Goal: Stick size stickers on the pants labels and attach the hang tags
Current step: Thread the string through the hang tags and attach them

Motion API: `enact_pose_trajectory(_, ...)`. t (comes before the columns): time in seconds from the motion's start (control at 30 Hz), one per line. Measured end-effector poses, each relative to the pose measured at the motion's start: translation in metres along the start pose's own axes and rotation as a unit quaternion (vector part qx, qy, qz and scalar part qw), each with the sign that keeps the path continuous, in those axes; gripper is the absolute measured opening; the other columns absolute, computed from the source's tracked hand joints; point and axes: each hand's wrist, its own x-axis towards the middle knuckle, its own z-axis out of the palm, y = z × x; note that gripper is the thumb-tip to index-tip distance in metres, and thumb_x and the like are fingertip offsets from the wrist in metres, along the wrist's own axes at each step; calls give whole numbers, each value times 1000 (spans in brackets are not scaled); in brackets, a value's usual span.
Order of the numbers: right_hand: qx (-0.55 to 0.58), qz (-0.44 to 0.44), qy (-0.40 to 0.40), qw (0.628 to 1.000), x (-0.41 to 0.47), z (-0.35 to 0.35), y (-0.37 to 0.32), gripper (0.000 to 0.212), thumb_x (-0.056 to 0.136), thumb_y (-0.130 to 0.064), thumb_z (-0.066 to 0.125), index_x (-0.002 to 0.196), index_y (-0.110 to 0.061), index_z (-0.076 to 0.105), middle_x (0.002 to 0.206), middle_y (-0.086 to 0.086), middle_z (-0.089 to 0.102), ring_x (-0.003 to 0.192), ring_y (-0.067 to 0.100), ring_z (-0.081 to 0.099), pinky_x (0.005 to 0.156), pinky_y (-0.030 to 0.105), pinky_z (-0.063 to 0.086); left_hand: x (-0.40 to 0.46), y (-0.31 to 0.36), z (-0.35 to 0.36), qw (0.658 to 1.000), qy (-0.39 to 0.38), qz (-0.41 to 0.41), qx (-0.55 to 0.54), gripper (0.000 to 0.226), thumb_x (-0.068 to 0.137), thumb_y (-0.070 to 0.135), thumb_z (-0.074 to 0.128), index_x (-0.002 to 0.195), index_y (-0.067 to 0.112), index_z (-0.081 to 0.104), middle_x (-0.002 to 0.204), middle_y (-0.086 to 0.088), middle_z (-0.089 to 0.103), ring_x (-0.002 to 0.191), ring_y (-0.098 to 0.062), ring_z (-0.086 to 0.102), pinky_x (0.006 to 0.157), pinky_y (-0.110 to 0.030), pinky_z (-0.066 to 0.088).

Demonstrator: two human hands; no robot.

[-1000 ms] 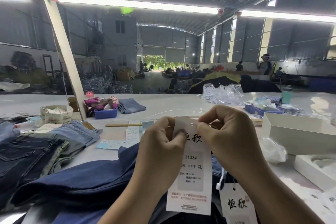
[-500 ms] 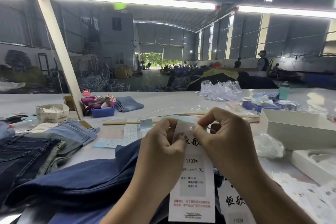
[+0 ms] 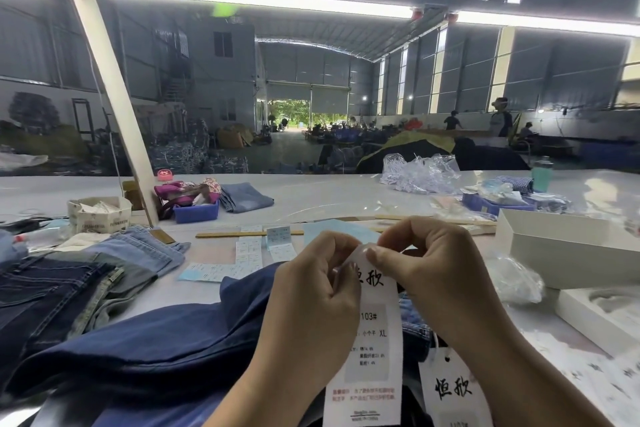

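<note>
Lowered slightly since a second ago, your left hand [image 3: 311, 302] and right hand [image 3: 436, 274] both pinch the tag [image 3: 372, 350] top above the jeans [image 3: 166, 347].

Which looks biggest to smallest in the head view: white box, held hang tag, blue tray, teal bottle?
1. white box
2. hang tag, though it is nearest the camera, so its rank is unsure
3. blue tray
4. teal bottle
</note>
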Motion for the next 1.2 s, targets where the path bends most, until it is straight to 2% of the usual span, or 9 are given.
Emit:
enact_pose_trajectory(0.17, 17, -16, -17, 1000, 1, 1, 2, 7, 80, -24, 76, 84, -29, 74, 78, -11, 73, 67, 15, 72, 62, 40, 62, 0, 1, -4, 999, 7, 32, 32, 28, 95, 19, 55, 95, 46, 56, 82, 29, 68, 68, 3, 67, 53, -25, 54)
enact_pose_trajectory(0.37, 3, -44, -102, 994, 4, -3, 6, 4, 84, -23, 75, 81, -21, 77, 76, -8, 75, 68, 11, 72, 63, 40, 61, -2, 3, -8, 996, 5, 59, 68, 14, 92, 30, 51, 95, 43, 55, 81, 22, 68, 62, -4, 66, 54, -29, 51)
enact_pose_trajectory(0.53, -34, -68, -101, 992, 7, -4, 7, 9, 81, -22, 79, 73, -22, 74, 71, -12, 72, 64, 6, 69, 62, 35, 59, -3, -1, -7, 994, -7, 75, 83, 11, 91, 33, 51, 93, 37, 61, 78, 16, 70, 65, -6, 65, 55, -30, 51)
enact_pose_trajectory(0.63, -27, -63, -117, 991, 10, -9, 7, 10, 78, -22, 80, 71, -19, 73, 70, -7, 73, 67, 11, 70, 62, 34, 59, -1, 1, -11, 996, -47, -10, -79, 23, 90, 39, 47, 88, 32, 69, 78, 5, 73, 65, -12, 69, 56, -29, 54)
enact_pose_trajectory(0.7, -4, -51, -130, 990, 11, -12, 6, 11, 77, -20, 80, 70, -18, 72, 70, -6, 74, 69, 10, 72, 59, 26, 58, 4, -2, -15, 961, -79, -116, -236, 36, 91, 38, 44, 88, 21, 75, 86, -10, 75, 79, -27, 71, 70, -43, 56)
enact_pose_trajectory(0.77, 13, -43, -147, 988, 10, -14, 5, 12, 78, -20, 79, 70, -16, 71, 71, -6, 74, 69, 8, 73, 57, 19, 55, 9, -9, -18, 923, -107, -193, -317, 39, 96, 34, 43, 91, 11, 74, 95, -24, 72, 82, -38, 67, 77, -51, 51)
enact_pose_trajectory(0.87, 6, -44, -154, 987, 8, -13, 1, 14, 79, -20, 79, 72, -13, 69, 70, -7, 74, 68, 6, 72, 55, 16, 53, 12, -15, -19, 890, -168, -215, -366, 19, 81, 20, 62, 94, 11, 72, 89, -22, 70, 72, -31, 66, 65, -39, 54)
enact_pose_trajectory(1.0, -19, -41, -164, 985, 6, -13, -3, 17, 78, -22, 81, 69, -16, 68, 69, -8, 74, 68, 8, 72, 60, 26, 59, 13, -24, -23, 826, -257, -243, -439, 25, 75, 9, 64, 97, 9, 75, 93, -20, 72, 75, -28, 70, 69, -39, 58)
enact_pose_trajectory(1.2, -66, -56, -125, 988, 2, -8, -6, 23, 73, -25, 85, 64, -21, 65, 66, -11, 71, 64, 8, 69, 57, 28, 58, 16, -29, -23, 814, -280, -255, -441, 22, 73, 7, 63, 85, 15, 80, 83, -13, 75, 66, -22, 71, 60, -32, 58)
